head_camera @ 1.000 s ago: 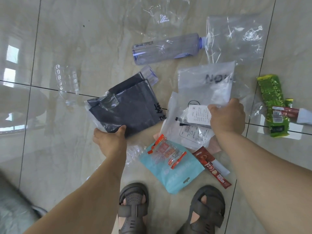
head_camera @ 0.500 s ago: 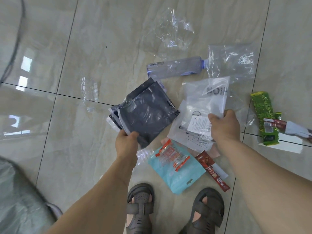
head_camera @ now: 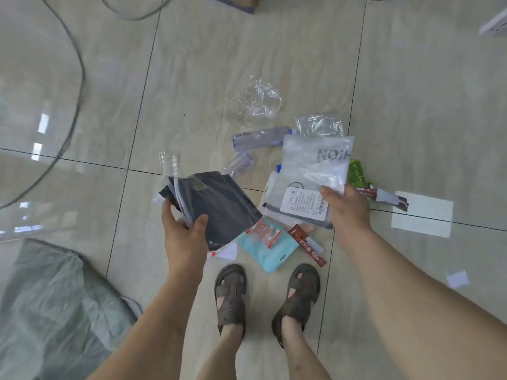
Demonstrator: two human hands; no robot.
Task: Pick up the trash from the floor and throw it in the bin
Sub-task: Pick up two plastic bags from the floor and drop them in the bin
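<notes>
My left hand [head_camera: 183, 229] grips a dark plastic bag [head_camera: 219, 207] together with some clear wrapping, lifted off the floor. My right hand [head_camera: 347, 208] holds frosted white plastic bags [head_camera: 310, 171] with a printed label, also raised. Below them on the tiles lie a teal packet [head_camera: 270, 249], a red-brown sachet [head_camera: 307, 244], a clear bottle [head_camera: 260, 138], crumpled clear film [head_camera: 260, 100], a small clear tray [head_camera: 168, 161] and a green wrapper [head_camera: 356, 172]. The bin lined with a grey bag [head_camera: 55, 303] sits at the lower left.
A grey cable [head_camera: 74, 86] curves across the floor at the upper left. My two sandalled feet [head_camera: 266, 294] stand just below the litter. White paper [head_camera: 421, 215] lies to the right, with a small scrap [head_camera: 457, 279] nearer me. A cardboard box [head_camera: 238, 2] sits at the top edge.
Both hands have risen from the floor with their bags. The view has pulled back, so the bin and cable now show more.
</notes>
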